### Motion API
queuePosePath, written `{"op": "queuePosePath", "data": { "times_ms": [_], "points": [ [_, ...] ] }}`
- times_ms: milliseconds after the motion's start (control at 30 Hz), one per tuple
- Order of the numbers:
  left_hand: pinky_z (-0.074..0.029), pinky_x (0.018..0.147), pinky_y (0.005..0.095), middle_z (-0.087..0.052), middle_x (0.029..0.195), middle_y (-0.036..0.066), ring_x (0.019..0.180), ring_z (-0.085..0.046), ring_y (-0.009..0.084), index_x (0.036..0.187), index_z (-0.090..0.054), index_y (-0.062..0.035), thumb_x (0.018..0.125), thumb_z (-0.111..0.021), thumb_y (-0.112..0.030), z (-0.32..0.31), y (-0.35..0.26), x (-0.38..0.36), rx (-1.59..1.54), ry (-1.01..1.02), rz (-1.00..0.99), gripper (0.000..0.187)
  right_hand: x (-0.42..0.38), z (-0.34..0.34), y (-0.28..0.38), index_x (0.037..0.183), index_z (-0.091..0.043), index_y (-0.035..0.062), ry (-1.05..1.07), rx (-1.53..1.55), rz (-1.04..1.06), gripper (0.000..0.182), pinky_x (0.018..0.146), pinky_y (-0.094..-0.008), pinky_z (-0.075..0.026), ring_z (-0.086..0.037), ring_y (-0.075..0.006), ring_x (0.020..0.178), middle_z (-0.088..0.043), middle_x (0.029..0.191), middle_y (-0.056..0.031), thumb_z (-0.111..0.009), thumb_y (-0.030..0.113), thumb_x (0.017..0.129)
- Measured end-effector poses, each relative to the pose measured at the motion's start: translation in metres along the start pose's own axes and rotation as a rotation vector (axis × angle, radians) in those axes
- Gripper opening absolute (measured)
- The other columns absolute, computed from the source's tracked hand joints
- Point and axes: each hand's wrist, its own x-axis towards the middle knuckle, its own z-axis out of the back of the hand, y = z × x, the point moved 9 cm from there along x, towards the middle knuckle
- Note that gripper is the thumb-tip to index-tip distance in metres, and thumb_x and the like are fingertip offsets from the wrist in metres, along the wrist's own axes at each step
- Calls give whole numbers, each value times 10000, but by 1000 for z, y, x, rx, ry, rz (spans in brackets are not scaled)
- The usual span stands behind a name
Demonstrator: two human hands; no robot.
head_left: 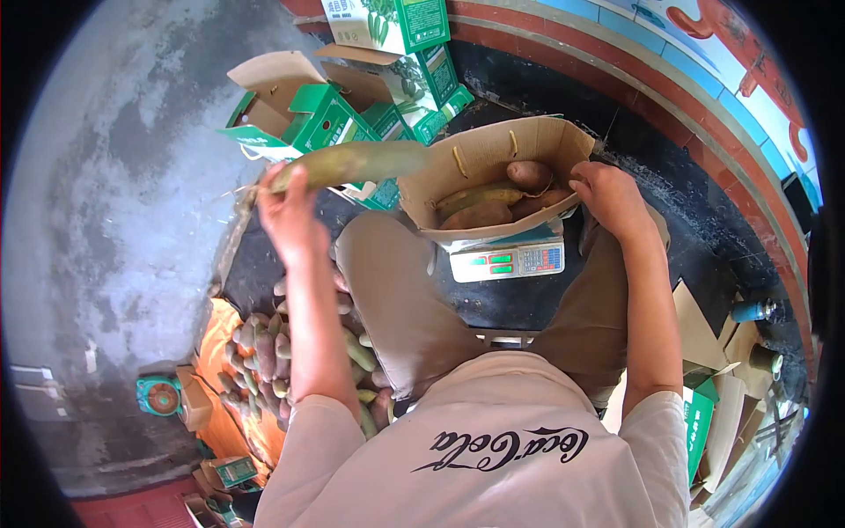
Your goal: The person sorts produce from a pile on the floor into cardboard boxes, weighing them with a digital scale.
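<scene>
My left hand [291, 214] is closed round one end of a long green radish [361, 165], which is raised to the left of the open cardboard box [431, 198] and points towards it. The radish is slightly blurred, and thin roots trail from its held end. Inside the box lie a long green radish [482, 198] and several reddish-brown roots [530, 174]. My right hand [607, 195] grips the right rim of the box, its fingers partly hidden. Beneath the box is a digital scale [506, 262] with green displays and a keypad facing me.
A pile of reddish and green roots [264, 348] lies at my left on orange sheeting [220, 330]. Green printed cartons [330, 119] stand beyond my left hand. More cartons [700, 422] and a blue bottle [751, 311] are at the right. A small teal fan-like object [160, 396] sits far left.
</scene>
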Motion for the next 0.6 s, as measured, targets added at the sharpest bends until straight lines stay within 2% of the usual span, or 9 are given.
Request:
{"op": "queuePosePath", "data": {
  "times_ms": [133, 167, 200, 300, 400, 500, 533, 600],
  "points": [
    [-504, 812, 401, -583, 1052, 50, 952, -584, 195, 1121, -542, -117, 854, -679, -91, -63, 71, -18, -97, 14, 328, 301, 0, 0, -1, 966, -656, 55, -4, 26, -11, 192, 796, -418, -503, -637, -333, 906, -672, 946, -156, -606, 202, 854],
    [-492, 853, 434, -563, 1099, 61, 967, -574, 195, 1158, -509, -99, 853, -686, -117, -73, 87, -26, -70, 5, 393, 353, -1, 1, 0, 966, -656, 55, -7, 32, -15, 189, 797, -418, -503, -637, -333, 904, -672, 942, -156, -606, 200, 855],
    [-525, 817, 443, -565, 1130, 108, 992, -594, 230, 1206, -459, -73, 864, -665, -109, -77, 108, -32, -40, -4, 423, 401, -2, 3, 1, 966, -657, 56, -9, 38, -18, 187, 797, -417, -503, -637, -332, 903, -671, 939, -156, -606, 197, 855],
    [-488, 870, 412, -548, 1167, 119, 1058, -561, 214, 1269, -439, -58, 875, -618, -80, -73, 165, -56, 73, -70, 609, 433, -3, 5, -2, 963, -657, 58, -37, 56, -3, 179, 798, -416, -503, -638, -332, 898, -671, 930, -155, -607, 192, 855],
    [-439, 923, 363, -527, 1241, 137, 1135, -515, 194, 1357, -377, -37, 871, -574, -44, -68, 155, -69, 263, -34, 481, 525, -4, 10, -2, 957, -656, 57, -59, 62, 19, 173, 796, -417, -502, -637, -333, 895, -670, 924, -155, -608, 190, 856],
    [-404, 943, 321, -491, 1322, 146, 1193, -474, 182, 1391, -352, -15, 858, -581, -39, -66, 134, -66, 248, 61, 377, 581, -3, 7, -3, 954, -654, 56, -22, 58, -2, 171, 792, -419, -500, -636, -336, 894, -668, 921, -158, -607, 189, 858],
    [-402, 961, 318, -511, 1318, 144, 1165, -505, 187, 1306, -463, -5, 873, -567, -25, -66, 122, -64, 237, 91, 314, 446, -3, 6, -4, 953, -654, 56, -4, 53, -18, 171, 791, -420, -499, -636, -337, 894, -668, 921, -159, -606, 189, 858],
    [-393, 992, 316, -548, 1269, 119, 1149, -520, 186, 1246, -516, -5, 884, -548, -1, -65, 102, -59, 211, 174, 231, 363, -2, 5, -2, 954, -653, 55, -9, 51, -7, 172, 790, -422, -498, -636, -338, 894, -667, 923, -162, -606, 190, 858]
  ]
}}
